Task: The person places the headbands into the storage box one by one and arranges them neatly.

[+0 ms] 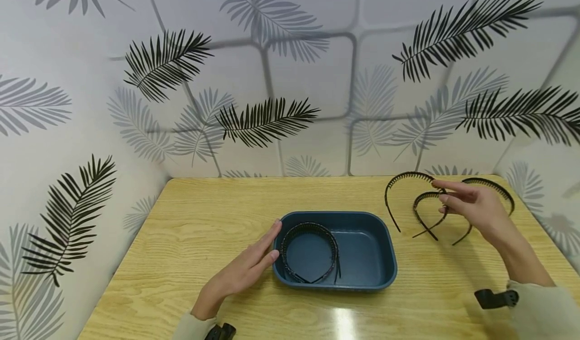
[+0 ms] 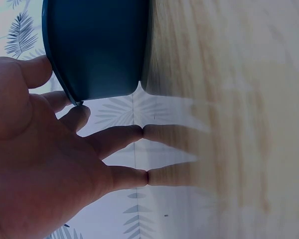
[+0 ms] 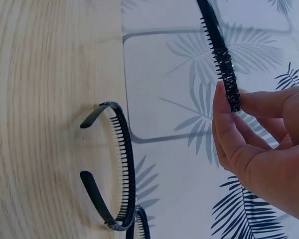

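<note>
A dark blue tray (image 1: pixel 385 272) sits mid-table with a black toothed headband (image 1: pixel 309 252) lying inside. My left hand (image 1: pixel 256 262) lies flat beside it, fingers straight, fingertips against the tray's left rim. The left wrist view shows that tray (image 2: pixel 99 50) close to the open palm (image 2: pixel 35 169). My right hand (image 1: pixel 457 201) is over the table's far right among three black headbands (image 1: pixel 403 177) (image 1: pixel 426 214) (image 1: pixel 496 186). In the right wrist view its thumb and fingers (image 3: pixel 239 119) pinch one toothed headband (image 3: pixel 222 59); another headband (image 3: pixel 122 169) stands on the table.
The yellow wooden table (image 1: pixel 204 219) is closed in by leaf-patterned walls (image 1: pixel 290 78) at the back and on both sides. Wrist camera mounts show at the lower edge, on my right sleeve (image 1: pixel 496 298) and by my left wrist (image 1: pixel 219 331).
</note>
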A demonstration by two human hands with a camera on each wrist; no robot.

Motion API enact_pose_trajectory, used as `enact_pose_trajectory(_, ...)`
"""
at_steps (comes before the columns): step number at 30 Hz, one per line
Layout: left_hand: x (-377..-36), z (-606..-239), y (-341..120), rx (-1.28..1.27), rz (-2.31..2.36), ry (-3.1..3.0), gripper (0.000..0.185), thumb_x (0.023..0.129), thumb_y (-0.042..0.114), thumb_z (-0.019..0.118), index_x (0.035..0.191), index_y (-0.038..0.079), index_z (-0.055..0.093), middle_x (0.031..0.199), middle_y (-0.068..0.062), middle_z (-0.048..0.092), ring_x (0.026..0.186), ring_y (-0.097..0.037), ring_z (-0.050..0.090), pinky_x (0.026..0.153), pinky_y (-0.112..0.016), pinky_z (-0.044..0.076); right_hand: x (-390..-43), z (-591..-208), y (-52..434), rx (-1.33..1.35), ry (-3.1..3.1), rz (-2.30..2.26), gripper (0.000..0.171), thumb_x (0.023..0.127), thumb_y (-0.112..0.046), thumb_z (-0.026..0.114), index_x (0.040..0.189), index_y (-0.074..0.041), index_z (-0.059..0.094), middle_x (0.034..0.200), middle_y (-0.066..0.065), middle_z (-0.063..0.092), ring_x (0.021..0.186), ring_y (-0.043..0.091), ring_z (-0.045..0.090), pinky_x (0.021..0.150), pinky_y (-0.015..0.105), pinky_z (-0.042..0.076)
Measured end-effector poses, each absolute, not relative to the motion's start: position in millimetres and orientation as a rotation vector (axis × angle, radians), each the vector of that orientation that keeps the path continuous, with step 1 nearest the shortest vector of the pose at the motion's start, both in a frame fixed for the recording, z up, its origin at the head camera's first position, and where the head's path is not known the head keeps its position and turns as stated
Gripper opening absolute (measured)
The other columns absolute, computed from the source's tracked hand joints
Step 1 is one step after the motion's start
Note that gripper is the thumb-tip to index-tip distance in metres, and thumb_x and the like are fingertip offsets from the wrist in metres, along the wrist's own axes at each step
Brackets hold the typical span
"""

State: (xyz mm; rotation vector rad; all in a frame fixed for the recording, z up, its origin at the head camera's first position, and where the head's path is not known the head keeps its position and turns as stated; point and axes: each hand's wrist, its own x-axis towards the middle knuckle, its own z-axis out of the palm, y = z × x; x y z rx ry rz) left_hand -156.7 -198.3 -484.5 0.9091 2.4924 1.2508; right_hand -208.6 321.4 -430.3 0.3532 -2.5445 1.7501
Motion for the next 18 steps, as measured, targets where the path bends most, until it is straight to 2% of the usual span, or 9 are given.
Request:
enact_pose_trajectory(5, -157, -485, -198, 0.9, 1.244, 2.499, 0.062, 0.114, 0.026, 0.039, 0.166, 0.011, 0.01, 0.171, -0.004, 0.005, 0.157, -0.021, 0.006, 0.125, -0.042, 0.013, -207, -426, 313, 0.411, -2.411, 1.916, 0.041, 0.103, -0.005, 0.063, 0.142, 0.006, 0.058, 0.12, -0.013, 0.072, 0.09, 0.012, 0.075, 0.081, 0.024, 0.059)
enact_pose_trajectory(9, -157, -485, -198, 0.903, 1.245, 2.496, 0.062, 0.114, 0.026, 0.039, 0.166, 0.011, 0.009, 0.172, -0.009, 0.006, 0.157, -0.022, 0.006, 0.125, -0.043, 0.014, -206, -424, 304, 0.465, -2.295, 2.052, 0.039, 0.101, -0.001, 0.063, 0.139, 0.009, 0.059, 0.119, -0.006, 0.074, 0.09, 0.014, 0.075, 0.081, 0.026, 0.059)
enact_pose_trajectory(18, -156, -485, -198, 0.904, 1.236, 2.508, 0.062, 0.114, 0.026, 0.04, 0.166, 0.011, 0.01, 0.172, -0.008, 0.006, 0.157, -0.021, 0.007, 0.125, -0.042, 0.014, -202, -420, 286, 0.41, -2.212, 2.156, 0.042, 0.1, -0.001, 0.065, 0.14, 0.011, 0.057, 0.118, -0.004, 0.074, 0.091, 0.013, 0.075, 0.082, 0.029, 0.059)
